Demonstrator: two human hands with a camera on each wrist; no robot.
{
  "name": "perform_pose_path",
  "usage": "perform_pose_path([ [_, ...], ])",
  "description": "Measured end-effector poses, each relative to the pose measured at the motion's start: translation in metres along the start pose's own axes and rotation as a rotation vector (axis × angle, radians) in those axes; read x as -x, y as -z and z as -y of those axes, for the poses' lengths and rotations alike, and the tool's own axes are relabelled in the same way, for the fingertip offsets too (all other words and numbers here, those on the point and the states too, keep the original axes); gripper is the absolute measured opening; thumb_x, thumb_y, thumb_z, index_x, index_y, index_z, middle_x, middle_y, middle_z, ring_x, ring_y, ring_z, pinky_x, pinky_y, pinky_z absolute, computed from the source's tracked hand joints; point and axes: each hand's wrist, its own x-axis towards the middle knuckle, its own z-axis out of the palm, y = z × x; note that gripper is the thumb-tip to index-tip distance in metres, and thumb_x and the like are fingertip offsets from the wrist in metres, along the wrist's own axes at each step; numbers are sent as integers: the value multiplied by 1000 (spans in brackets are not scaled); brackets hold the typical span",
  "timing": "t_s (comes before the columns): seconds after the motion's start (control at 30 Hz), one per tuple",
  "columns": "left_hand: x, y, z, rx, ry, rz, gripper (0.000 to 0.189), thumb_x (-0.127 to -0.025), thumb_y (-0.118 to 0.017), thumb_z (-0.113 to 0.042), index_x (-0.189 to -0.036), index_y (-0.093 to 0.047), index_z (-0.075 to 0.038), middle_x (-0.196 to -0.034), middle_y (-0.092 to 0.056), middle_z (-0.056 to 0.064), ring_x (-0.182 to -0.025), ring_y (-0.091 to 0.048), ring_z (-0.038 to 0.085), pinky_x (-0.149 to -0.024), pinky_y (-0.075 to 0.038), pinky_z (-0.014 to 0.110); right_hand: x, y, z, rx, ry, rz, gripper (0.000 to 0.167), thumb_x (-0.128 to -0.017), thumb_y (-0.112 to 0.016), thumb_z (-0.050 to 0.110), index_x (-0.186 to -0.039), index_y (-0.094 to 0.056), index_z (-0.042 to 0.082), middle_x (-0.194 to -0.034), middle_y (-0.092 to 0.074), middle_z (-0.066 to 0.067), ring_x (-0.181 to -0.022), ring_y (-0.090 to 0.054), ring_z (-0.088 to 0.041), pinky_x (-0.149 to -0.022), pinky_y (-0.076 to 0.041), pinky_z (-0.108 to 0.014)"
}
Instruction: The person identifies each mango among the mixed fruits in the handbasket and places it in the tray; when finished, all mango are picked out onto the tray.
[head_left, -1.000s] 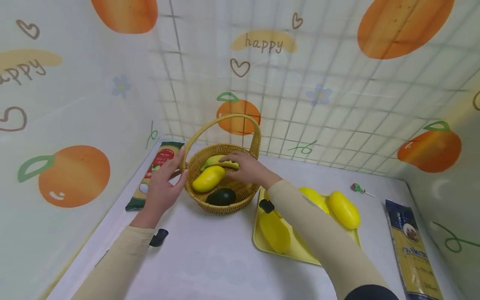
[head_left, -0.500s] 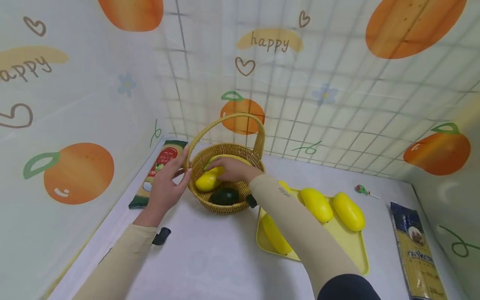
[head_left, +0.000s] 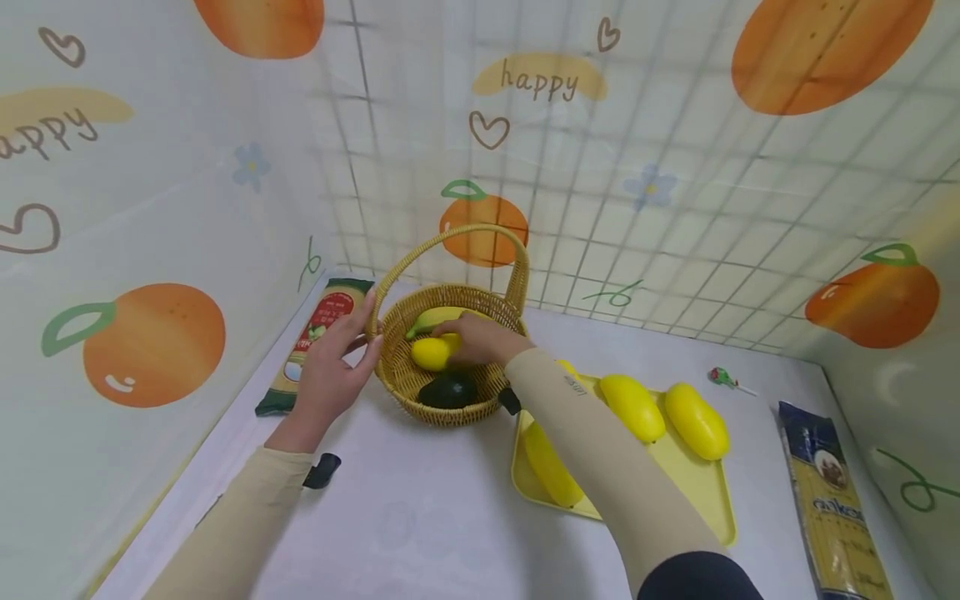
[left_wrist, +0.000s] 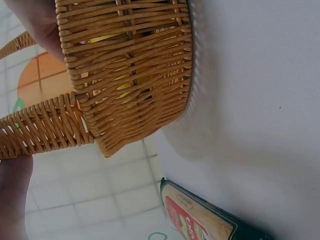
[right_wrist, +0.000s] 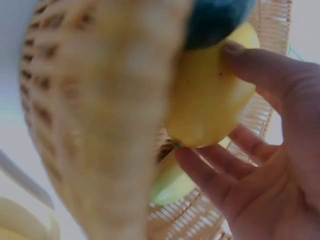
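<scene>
A wicker basket [head_left: 397,398] with a tall arched handle stands on the white table, also seen in the left wrist view as woven basket wall [left_wrist: 135,85]. My left hand [head_left: 330,371] grips the left foot of the handle between thumb and fingers. Inside the basket, my right hand [head_left: 480,340] holds a yellow mango [head_left: 430,355]. The right wrist view has the thumb on one side of the mango [right_wrist: 207,100] and the fingers along the other. A banana [head_left: 435,320] lies behind it, and a dark green avocado [head_left: 447,390] lies in front.
Right of the basket, a yellow tray [head_left: 697,500] bears several yellow fruits, partly hidden under my right sleeve. A lollipop [head_left: 723,377] lies behind it. A blue-and-gold packet [head_left: 832,500] lies far right, a red-and-green packet [head_left: 322,321] left of the basket. Patterned cloth walls enclose the table.
My right hand has come from beside the banana onto the mango and gripped it. The mango has shifted slightly right within the basket. My left hand keeps its hold on the handle.
</scene>
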Motion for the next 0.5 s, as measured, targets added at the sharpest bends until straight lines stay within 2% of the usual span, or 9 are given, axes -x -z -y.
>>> perform_pose_path([
  [0.2,-1,2,-2,-3,15,5,79,-93,-72,-2,-158,-39,-30,-111,-68,7,-108,-64,22,-90,-60,42,4,2,-11,-25,-73,7,58,-97,-71,31,-151,-51,25,-151,-52,-5,-142,-42,-27,-119,-37,-43],
  [0.5,0,1,-3,-11,8,5,79,-93,-72,-3,-158,-38,-30,-109,-67,7,-107,-64,21,-90,-60,41,8,-1,-11,-16,-46,-51,57,-95,-74,30,-147,-55,22,-146,-56,-7,-136,-49,-28,-117,-39,-43],
])
